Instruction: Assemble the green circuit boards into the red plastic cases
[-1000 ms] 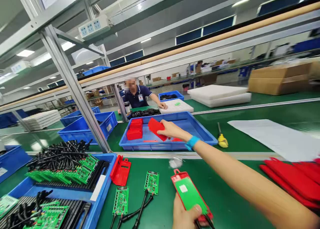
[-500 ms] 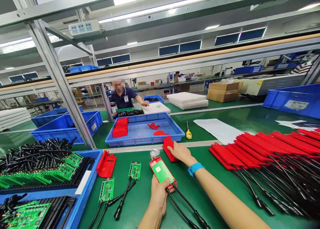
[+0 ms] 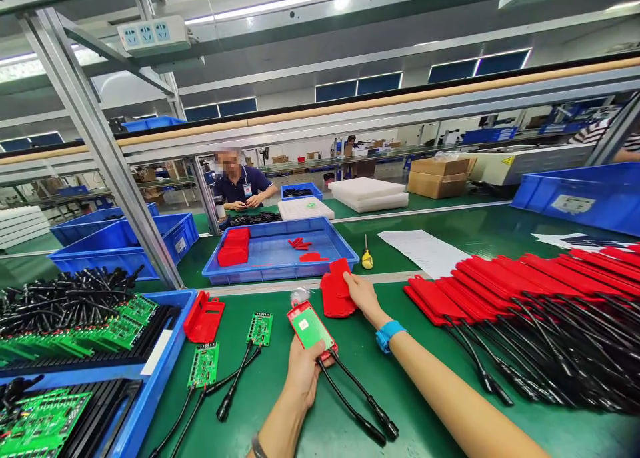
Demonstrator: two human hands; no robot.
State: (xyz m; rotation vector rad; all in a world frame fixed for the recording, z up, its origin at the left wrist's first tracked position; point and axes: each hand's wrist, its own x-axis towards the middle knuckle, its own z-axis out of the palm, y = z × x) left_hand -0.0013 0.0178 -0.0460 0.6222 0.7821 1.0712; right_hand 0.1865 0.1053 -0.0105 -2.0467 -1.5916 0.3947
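My left hand [image 3: 301, 375] grips the near end of a red case half with a green circuit board [image 3: 310, 327] seated in it; two black cables [image 3: 357, 398] trail from it toward me. My right hand [image 3: 363, 296], a blue band on its wrist, holds a flat red cover [image 3: 336, 293] just right of that case, above the green mat. Behind them stands a shallow blue tray [image 3: 280, 257] holding stacked red covers [image 3: 233, 247] and a few loose red pieces.
A row of finished red units with black cables [image 3: 520, 281] fills the right. Two loose green boards [image 3: 205, 365] and a red case half [image 3: 203, 317] lie left; blue bins of boards and cables [image 3: 75, 331] beyond. A yellow-handled screwdriver [image 3: 367, 258] lies by the tray. A person sits opposite.
My right hand drew the red cover out of the blue tray and back toward the case in my left hand. The view swung right and down.
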